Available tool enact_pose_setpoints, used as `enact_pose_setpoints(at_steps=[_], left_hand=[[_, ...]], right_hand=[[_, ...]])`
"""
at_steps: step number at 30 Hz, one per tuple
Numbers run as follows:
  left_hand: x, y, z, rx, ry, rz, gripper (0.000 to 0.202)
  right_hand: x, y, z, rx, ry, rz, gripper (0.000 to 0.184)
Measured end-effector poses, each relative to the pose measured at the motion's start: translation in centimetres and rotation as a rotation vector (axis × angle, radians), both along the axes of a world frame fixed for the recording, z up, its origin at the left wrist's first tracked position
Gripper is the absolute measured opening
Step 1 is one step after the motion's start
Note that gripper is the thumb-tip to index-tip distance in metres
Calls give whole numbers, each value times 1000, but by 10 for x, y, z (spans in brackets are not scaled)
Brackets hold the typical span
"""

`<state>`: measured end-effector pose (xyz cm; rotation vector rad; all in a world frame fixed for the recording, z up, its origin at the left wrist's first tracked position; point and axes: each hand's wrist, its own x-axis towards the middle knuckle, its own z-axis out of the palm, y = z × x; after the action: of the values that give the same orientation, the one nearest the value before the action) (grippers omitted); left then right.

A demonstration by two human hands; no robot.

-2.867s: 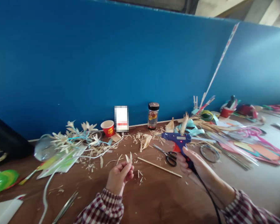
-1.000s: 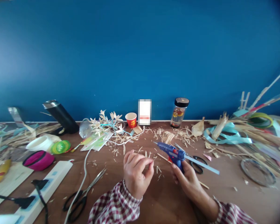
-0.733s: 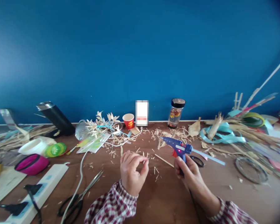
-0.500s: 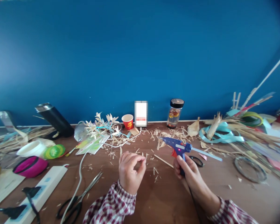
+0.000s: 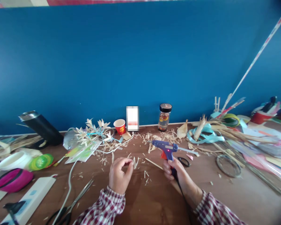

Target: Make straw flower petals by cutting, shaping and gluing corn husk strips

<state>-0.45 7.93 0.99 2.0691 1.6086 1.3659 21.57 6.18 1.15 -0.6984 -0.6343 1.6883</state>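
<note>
My left hand (image 5: 120, 175) is closed in a pinch, thumb and forefinger together on a small pale husk petal piece (image 5: 135, 163) with pointed tips. In my right hand (image 5: 180, 175) is a blue glue gun (image 5: 165, 147), its nozzle pointing left and its red light lit. A translucent glue stick (image 5: 187, 151) sticks out of its back end, and my fingers wrap round the handle below the orange trigger. Between the hands a thin pale stick (image 5: 154, 163) lies on the brown table (image 5: 145, 200), with husk scraps around it.
Black-handled scissors (image 5: 71, 203) and a white power strip (image 5: 29, 200) lie at left. Behind stand husk flowers (image 5: 93, 131), a red paper cup (image 5: 120, 127) and a lidded jar (image 5: 164, 117). A roll of clear tape (image 5: 228, 166) and blue ribbon (image 5: 207, 135) are at right.
The whole view has shifted, so the table things appear further left. The pale piece in my left fingers now shows more of its pointed tips. The glue gun stays in my right hand.
</note>
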Motion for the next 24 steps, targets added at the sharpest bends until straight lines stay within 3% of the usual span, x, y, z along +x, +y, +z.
enact_pose_setpoints(at_steps=[4, 9, 13, 20, 24], left_hand=[[-5, 5, 13, -25, 49, 13, 11], [-13, 35, 39, 13, 101, 81, 11], [3, 59, 53, -32, 204, 109, 9], [38, 88, 41, -149, 287, 53, 7], [41, 90, 38, -90, 278, 22, 14]], right_hand=[[2, 2, -1, -4, 48, -16, 14], [13, 7, 3, -31, 16, -106, 17], [24, 12, 7, -10, -22, -144, 22], [26, 13, 6, -6, -67, -138, 21], [22, 11, 6, -2, -41, -123, 20]])
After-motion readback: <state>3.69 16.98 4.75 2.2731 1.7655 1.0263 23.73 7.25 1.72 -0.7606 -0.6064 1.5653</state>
